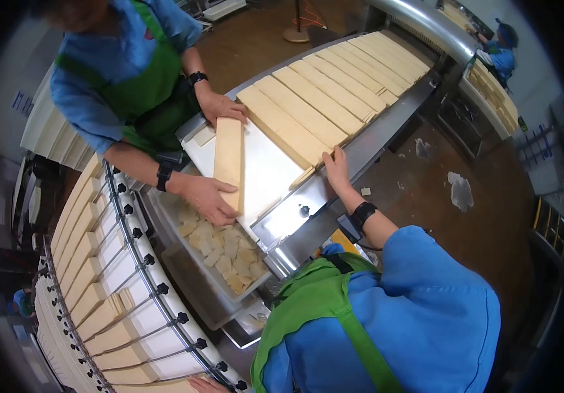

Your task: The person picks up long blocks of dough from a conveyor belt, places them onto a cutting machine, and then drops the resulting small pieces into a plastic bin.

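Observation:
My right hand (337, 169) has its fingers bent against the near end of a long pale slab (285, 128), which looks like dough sheets stacked in a row. This slab lies with several others side by side on a metal conveyor. Low in the view, my left hand (206, 385) shows only in part, fingers stretched out beside the slatted rack (183, 319). Across the conveyor, a co-worker's two hands hold another pale slab (229, 157) by its ends, above the white end plate (265, 173).
A plastic bin (255, 288) of loose flat pale pieces stands below the conveyor's end. Curved racks with metal rods and black knobs (162, 288) hold more slabs at left. A large metal roller (439, 26) spans the far end. Another person (501, 52) works at far right.

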A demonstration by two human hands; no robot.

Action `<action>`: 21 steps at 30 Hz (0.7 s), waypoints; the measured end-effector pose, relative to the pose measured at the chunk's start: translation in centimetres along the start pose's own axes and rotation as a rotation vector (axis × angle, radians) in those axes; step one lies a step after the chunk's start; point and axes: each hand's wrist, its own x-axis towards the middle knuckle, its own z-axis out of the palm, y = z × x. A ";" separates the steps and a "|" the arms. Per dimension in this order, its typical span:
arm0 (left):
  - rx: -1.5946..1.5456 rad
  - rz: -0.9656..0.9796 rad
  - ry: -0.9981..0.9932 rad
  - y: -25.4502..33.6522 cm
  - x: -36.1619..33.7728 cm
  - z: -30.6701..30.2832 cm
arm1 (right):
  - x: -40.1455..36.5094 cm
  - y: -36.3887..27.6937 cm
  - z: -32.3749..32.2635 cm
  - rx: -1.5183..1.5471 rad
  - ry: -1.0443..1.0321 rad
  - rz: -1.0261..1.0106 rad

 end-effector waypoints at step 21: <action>-0.696 1.064 -0.054 57.0 25.9 9.5 | 0.4 -7.8 -1.7 -0.476 -0.398 -0.230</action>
